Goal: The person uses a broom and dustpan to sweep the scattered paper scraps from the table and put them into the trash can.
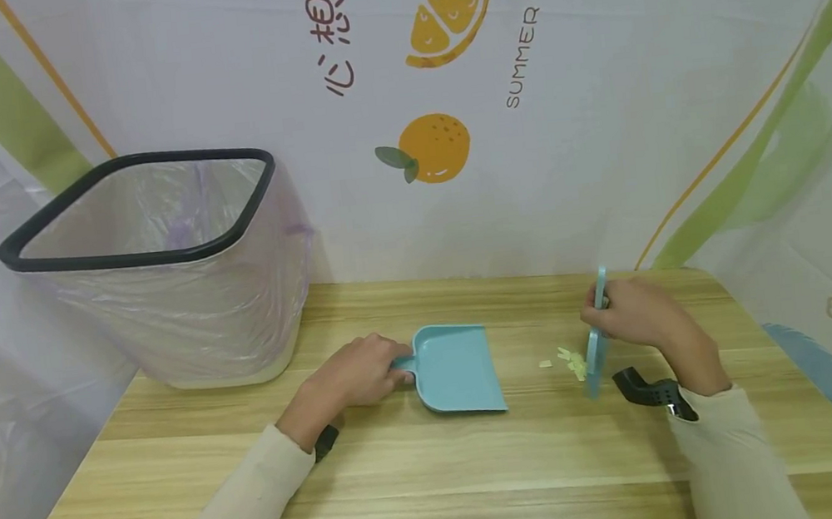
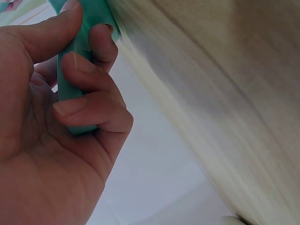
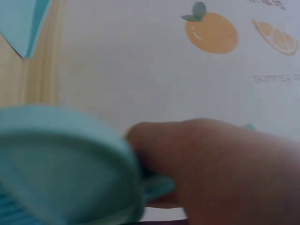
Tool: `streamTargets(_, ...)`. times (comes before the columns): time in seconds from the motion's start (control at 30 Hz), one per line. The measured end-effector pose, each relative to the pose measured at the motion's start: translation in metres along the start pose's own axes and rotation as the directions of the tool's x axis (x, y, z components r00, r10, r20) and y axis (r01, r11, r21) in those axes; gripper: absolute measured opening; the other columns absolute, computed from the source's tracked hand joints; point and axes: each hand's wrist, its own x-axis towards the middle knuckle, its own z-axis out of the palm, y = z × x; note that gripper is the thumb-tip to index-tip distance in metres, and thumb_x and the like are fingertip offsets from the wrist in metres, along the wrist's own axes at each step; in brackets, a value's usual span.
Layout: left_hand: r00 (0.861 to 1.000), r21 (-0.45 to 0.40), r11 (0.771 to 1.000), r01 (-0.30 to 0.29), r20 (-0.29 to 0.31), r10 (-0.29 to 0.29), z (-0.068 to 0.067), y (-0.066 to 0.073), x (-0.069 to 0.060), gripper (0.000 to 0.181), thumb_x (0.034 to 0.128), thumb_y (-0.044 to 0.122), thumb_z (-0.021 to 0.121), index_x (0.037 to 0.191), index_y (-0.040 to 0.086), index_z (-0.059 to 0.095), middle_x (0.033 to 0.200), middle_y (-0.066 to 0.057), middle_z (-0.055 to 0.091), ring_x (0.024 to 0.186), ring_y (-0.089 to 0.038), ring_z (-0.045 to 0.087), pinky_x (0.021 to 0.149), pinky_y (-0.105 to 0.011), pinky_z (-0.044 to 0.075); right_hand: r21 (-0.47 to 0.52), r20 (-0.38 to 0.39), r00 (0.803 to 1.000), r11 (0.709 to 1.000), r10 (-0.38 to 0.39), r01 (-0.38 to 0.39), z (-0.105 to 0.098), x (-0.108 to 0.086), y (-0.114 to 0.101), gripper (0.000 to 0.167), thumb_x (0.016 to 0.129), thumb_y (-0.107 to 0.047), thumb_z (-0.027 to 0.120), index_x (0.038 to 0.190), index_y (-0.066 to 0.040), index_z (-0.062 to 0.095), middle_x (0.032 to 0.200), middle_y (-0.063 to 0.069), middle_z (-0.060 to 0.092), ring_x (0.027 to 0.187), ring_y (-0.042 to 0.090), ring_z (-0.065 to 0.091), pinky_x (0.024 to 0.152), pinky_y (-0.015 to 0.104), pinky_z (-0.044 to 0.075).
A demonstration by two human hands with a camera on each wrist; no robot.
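A light-blue dustpan lies on the wooden table, its wide edge facing right. My left hand grips its short handle; in the left wrist view the fingers curl round the green-blue handle. On the right, my right hand holds a matching small brush by its handle, bristles down against the table. Several small pale-yellow scraps lie just left of the bristles, one of them closer to the dustpan. In the right wrist view the brush head fills the lower left, slightly blurred.
A bin with a black rim and a clear plastic liner stands at the table's back left. Behind the wooden table hangs a white curtain printed with oranges. A black wrist mount sits under the right wrist.
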Motion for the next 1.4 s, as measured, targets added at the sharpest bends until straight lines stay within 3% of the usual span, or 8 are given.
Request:
streamTargets(0.13, 1.000, 0.003, 1.000, -0.010, -0.002, 0.010, 0.000, 0.000, 0.000, 0.012, 0.1067, 0.021, 0.075, 0.099, 0.015, 0.068, 0.077, 0.007, 0.050, 0.072, -0.013, 0.049, 0.069, -0.033, 0.043, 0.018, -0.054, 0.998, 1.000, -0.017, 0.018, 0.008, 0.005, -0.008, 0.024, 0.105, -0.022, 0.053, 0.089, -0.010, 0.066, 0.061, -0.007, 0.051, 0.056, 0.013, 0.042, 0.059, 0.033, 0.037)
streamTargets(0.43, 1.000, -0.001, 1.000, -0.012, 0.002, 0.012, 0.001, -0.001, 0.000, 0.014, 0.1069, 0.022, 0.075, 0.097, 0.015, 0.068, 0.076, 0.007, 0.050, 0.071, -0.012, 0.048, 0.068, -0.033, 0.043, 0.060, -0.148, 0.986, 0.995, -0.072, 0.082, 0.023, 0.015, -0.023, 0.022, 0.107, -0.020, 0.057, 0.100, -0.003, 0.069, 0.065, -0.006, 0.061, 0.055, 0.013, 0.048, 0.054, 0.031, 0.039)
streamTargets(0.67, 1.000, -0.002, 1.000, -0.006, 0.006, 0.006, 0.002, -0.002, 0.000, 0.015, 0.1075, 0.023, 0.074, 0.097, 0.016, 0.067, 0.078, 0.006, 0.052, 0.073, -0.013, 0.049, 0.069, -0.034, 0.044, 0.140, -0.145, 0.988, 0.987, -0.059, 0.080, 0.012, 0.009, -0.025, 0.019, 0.107, -0.014, 0.058, 0.110, 0.000, 0.070, 0.087, 0.006, 0.073, 0.070, 0.019, 0.061, 0.060, 0.035, 0.049)
streamTargets(0.8, 1.000, 0.000, 1.000, 0.003, 0.008, -0.003, 0.001, -0.001, 0.000, 0.013, 0.1075, 0.023, 0.075, 0.099, 0.015, 0.068, 0.081, 0.006, 0.056, 0.074, -0.014, 0.051, 0.070, -0.035, 0.045, 0.070, -0.130, 0.986, 0.991, -0.106, 0.116, 0.007, 0.005, -0.024, 0.014, 0.106, -0.010, 0.061, 0.115, -0.005, 0.072, 0.098, 0.012, 0.077, 0.076, 0.022, 0.066, 0.064, 0.041, 0.053)
streamTargets(0.93, 1.000, -0.003, 1.000, 0.015, 0.013, -0.015, 0.001, -0.001, 0.000, 0.010, 0.1076, 0.023, 0.074, 0.105, 0.014, 0.072, 0.083, 0.006, 0.058, 0.075, -0.014, 0.052, 0.071, -0.035, 0.045, 0.019, -0.067, 0.988, 0.990, -0.137, 0.138, 0.010, 0.005, -0.026, 0.014, 0.108, -0.010, 0.064, 0.117, -0.011, 0.075, 0.106, 0.015, 0.078, 0.077, 0.022, 0.065, 0.066, 0.044, 0.054)
streamTargets(1.23, 1.000, -0.007, 1.000, 0.014, 0.018, -0.014, 0.001, 0.000, 0.000, 0.010, 0.1075, 0.023, 0.075, 0.104, 0.015, 0.071, 0.080, 0.006, 0.055, 0.074, -0.014, 0.051, 0.071, -0.035, 0.045, 0.025, 0.014, 0.982, 0.982, -0.188, 0.187, 0.022, 0.011, -0.037, 0.018, 0.106, -0.012, 0.066, 0.105, -0.021, 0.081, 0.105, 0.005, 0.079, 0.083, 0.018, 0.062, 0.074, 0.042, 0.050)
streamTargets(1.4, 1.000, 0.001, 1.000, 0.005, 0.012, -0.005, 0.000, 0.000, 0.000, 0.012, 0.1072, 0.023, 0.075, 0.100, 0.015, 0.069, 0.078, 0.006, 0.052, 0.073, -0.013, 0.049, 0.070, -0.033, 0.043, 0.090, 0.012, 0.989, 0.986, -0.145, 0.144, 0.018, 0.009, -0.037, 0.018, 0.107, -0.011, 0.061, 0.112, -0.012, 0.079, 0.095, 0.005, 0.075, 0.076, 0.017, 0.057, 0.071, 0.042, 0.050)
